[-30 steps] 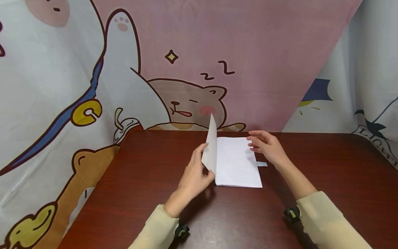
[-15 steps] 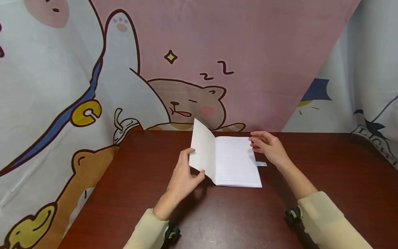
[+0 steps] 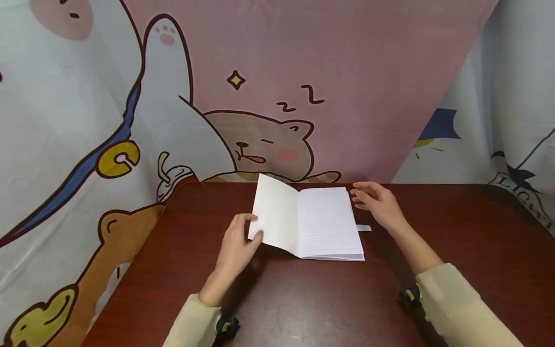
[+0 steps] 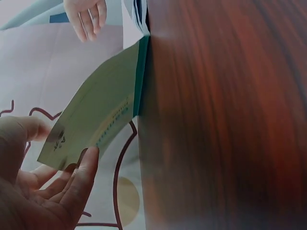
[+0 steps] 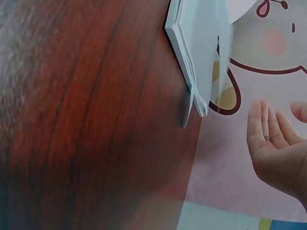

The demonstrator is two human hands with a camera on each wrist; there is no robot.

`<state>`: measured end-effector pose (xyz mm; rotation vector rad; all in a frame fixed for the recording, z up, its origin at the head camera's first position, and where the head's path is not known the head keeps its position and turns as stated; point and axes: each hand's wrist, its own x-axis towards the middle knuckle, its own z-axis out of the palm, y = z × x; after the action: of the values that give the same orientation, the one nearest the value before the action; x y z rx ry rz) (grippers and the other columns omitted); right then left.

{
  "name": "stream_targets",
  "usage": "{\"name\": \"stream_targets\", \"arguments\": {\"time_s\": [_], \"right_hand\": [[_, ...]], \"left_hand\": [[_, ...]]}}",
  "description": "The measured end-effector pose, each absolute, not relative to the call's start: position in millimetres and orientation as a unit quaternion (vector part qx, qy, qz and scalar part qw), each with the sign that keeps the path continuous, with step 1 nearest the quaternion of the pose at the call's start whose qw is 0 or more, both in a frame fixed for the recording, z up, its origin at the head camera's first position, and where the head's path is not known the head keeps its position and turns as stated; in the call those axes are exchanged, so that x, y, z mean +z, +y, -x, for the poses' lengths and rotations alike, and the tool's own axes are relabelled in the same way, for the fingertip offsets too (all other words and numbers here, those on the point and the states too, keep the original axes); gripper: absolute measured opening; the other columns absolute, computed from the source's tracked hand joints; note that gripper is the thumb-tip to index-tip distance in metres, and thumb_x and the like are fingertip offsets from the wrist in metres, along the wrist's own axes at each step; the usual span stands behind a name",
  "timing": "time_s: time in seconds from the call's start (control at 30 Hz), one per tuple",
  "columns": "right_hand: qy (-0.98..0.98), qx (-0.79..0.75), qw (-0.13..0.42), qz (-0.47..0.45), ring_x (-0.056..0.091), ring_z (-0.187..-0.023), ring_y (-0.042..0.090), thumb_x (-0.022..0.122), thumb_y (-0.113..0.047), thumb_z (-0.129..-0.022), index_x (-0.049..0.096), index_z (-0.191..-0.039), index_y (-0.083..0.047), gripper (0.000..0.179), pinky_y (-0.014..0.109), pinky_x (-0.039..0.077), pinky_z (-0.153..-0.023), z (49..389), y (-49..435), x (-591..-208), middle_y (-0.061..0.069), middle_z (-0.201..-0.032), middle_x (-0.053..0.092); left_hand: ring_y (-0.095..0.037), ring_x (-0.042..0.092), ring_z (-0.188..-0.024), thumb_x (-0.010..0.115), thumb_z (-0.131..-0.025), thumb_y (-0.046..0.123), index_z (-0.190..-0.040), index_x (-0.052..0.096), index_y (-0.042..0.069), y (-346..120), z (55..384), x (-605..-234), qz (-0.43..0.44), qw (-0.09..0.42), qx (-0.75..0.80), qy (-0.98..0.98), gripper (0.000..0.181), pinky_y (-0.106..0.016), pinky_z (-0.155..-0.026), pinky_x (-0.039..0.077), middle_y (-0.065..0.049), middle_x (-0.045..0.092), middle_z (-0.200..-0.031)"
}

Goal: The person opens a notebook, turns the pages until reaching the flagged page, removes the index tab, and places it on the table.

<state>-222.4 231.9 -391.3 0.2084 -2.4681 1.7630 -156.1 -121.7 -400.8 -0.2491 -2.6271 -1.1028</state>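
Note:
A notebook (image 3: pixel 329 224) lies on the table with lined white pages showing at right. Its pale front cover (image 3: pixel 277 212) slants up to the left, off the tabletop. My left hand (image 3: pixel 236 243) grips the cover's free edge near its lower corner. In the left wrist view the cover's outside (image 4: pixel 103 96) shows greenish-yellow with small print, beside a teal spine (image 4: pixel 140 74). My right hand (image 3: pixel 379 205) hovers by the notebook's upper right edge, fingers loosely extended, holding nothing. The right wrist view shows this hand (image 5: pixel 278 153) apart from the page edges (image 5: pixel 184 57).
A pale blue tab (image 3: pixel 364 228) sticks out from the notebook's right side. The dark reddish-brown table (image 3: pixel 329 303) reaches back to a hanging cartoon-print cloth (image 3: pixel 368 96). Cream sleeves (image 3: pixel 459 299) and dark wrist devices (image 3: pixel 227 326) sit on both forearms.
My left hand has moved left and toward me, swinging the cover from nearly upright to a wider, lower angle. The right hand has drifted slightly right, away from the pages.

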Motion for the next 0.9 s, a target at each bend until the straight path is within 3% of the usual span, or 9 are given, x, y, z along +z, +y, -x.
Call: {"name": "stream_targets", "arguments": {"time_s": [0.13,0.3,0.4,0.9], "right_hand": [[-0.812,0.576,0.063,-0.071,0.065,-0.089,-0.003,0.055,-0.016,-0.103,0.052,-0.132,0.010,0.039,0.020,0.058,-0.080,223.5,233.5,-391.6,-0.013,-0.101,0.065],[-0.819,0.565,0.072,-0.072,0.063,-0.088,-0.007,0.053,-0.016,-0.103,0.052,-0.133,0.011,0.040,0.017,0.057,-0.079,225.4,234.8,-392.3,0.021,-0.117,0.065],[-0.822,0.560,0.073,-0.071,0.063,-0.089,-0.006,0.053,-0.016,-0.104,0.052,-0.133,0.011,0.040,0.015,0.056,-0.078,226.9,235.5,-392.9,0.032,-0.124,0.060],[-0.832,0.546,0.070,-0.062,0.057,-0.090,-0.012,0.053,-0.013,-0.103,0.052,-0.134,0.009,0.038,0.013,0.055,-0.080,234.7,237.1,-397.5,0.032,-0.129,0.058]], "left_hand": [[-0.029,0.061,-0.105,0.070,-0.089,0.018,-0.117,0.062,0.012,-128.9,157.6,-402.5,0.068,0.131,-0.374,-0.916,0.030,-0.045,-0.089,0.050,-0.009,0.063,-0.123],[-0.027,0.061,-0.094,0.070,-0.088,0.018,-0.113,0.065,0.013,-136.1,160.2,-407.4,0.054,0.120,-0.363,-0.922,0.026,-0.041,-0.082,0.049,-0.008,0.064,-0.113],[-0.025,0.062,-0.089,0.071,-0.088,0.016,-0.111,0.066,0.012,-140.0,161.9,-411.5,0.052,0.116,-0.357,-0.926,0.024,-0.037,-0.076,0.049,-0.008,0.064,-0.107],[-0.020,0.067,-0.086,0.075,-0.087,0.015,-0.114,0.065,0.009,-150.7,170.2,-420.7,0.027,0.051,-0.367,-0.929,0.030,-0.033,-0.071,0.054,-0.010,0.068,-0.115]]}}
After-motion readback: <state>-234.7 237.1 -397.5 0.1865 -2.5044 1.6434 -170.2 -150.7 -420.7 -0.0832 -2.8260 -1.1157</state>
